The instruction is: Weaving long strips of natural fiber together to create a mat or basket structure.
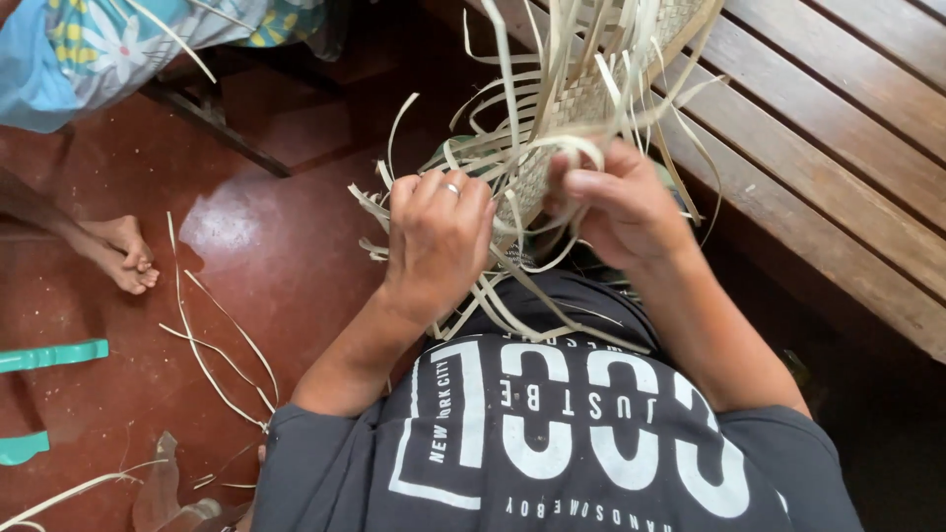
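1. Left hand (439,236): I see its fingers curled tight around a bundle of pale leaf strips (512,296) at the lower edge of the weave; a ring sits on one finger.
2. Right hand (616,202): its fingers pinch a looped strip at the same edge, with the thumb laid across the top. The two hands lie just beside each other.
3. Woven mat (576,94): a half-made piece of pale plaited strips, held in front of my chest. Its finished part runs up and away toward the top of the view, and loose ends fan out on every side.
4. Dark printed shirt (552,433): it fills the lower middle, and some strip ends trail down over it.
5. Wooden bench (838,148): slatted planks to the right, with the far part of the mat above them.
6. Red floor (266,256): glossy, with stray strips (212,365) lying on it to the left.
7. Another person's bare foot (118,251) rests on the floor at the left, below a flowered cloth (108,44).
8. Turquoise plastic pieces (49,355) show at the left edge.
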